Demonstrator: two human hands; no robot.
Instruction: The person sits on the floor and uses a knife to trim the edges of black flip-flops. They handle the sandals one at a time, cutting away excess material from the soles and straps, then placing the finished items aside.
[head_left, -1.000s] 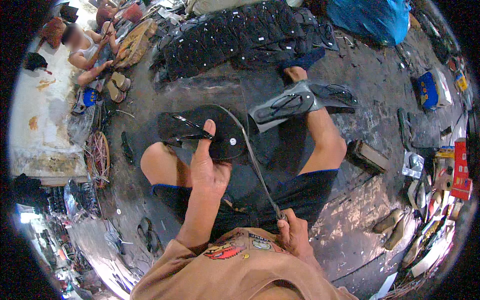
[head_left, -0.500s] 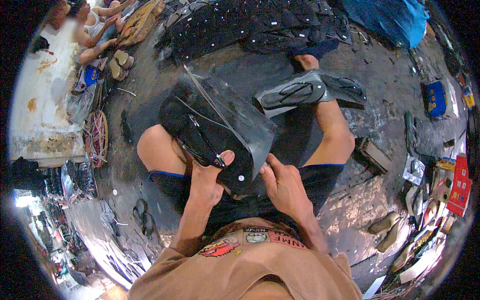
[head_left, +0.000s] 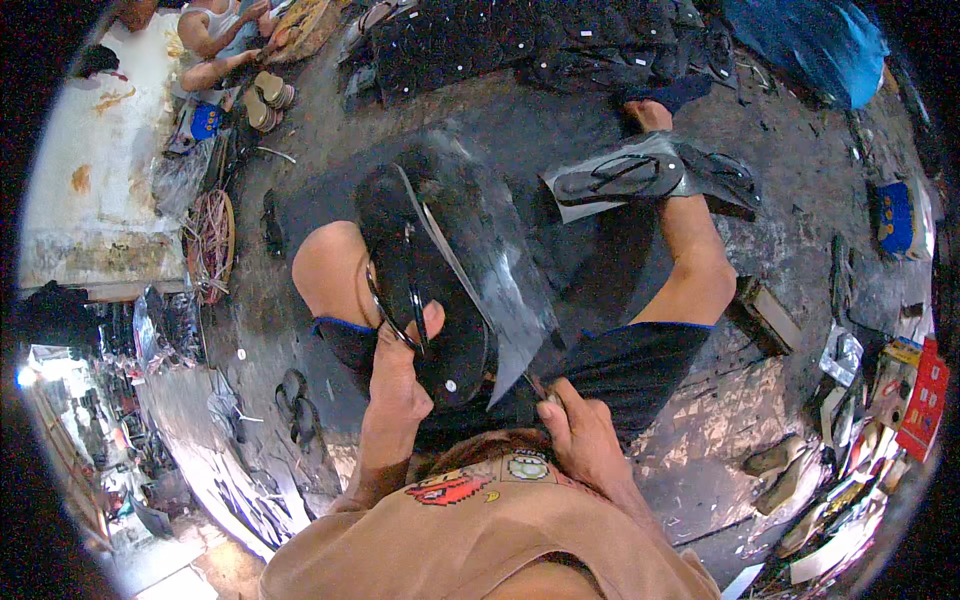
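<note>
My left hand [head_left: 405,365] grips a black flip-flop [head_left: 448,335] above my lap, its thumb over the straps. A grey-black rubber sheet [head_left: 500,260] is attached along the sandal's right side, with a strip at its edge standing partly away from the sole. My right hand [head_left: 585,430] is closed round the handle of a knife [head_left: 536,384]. The knife's dark blade lies by the sheet's near corner; whether it touches the sheet is hard to tell. A pair of dark flip-flops [head_left: 620,180] on a grey sheet lies across my right shin.
Many black sandals [head_left: 450,50] are heaped at the far side, beside a blue plastic sheet [head_left: 810,40]. A dark block [head_left: 768,315] lies right of my knee. Another person [head_left: 215,35] sits far left near tan soles [head_left: 265,100]. Shoe forms [head_left: 780,470] lie lower right.
The flip-flop and its sheet have turned more upright. A longer strip of the sheet stands apart from the sole. My right hand has drawn back toward my body, bringing the knife into sight.
</note>
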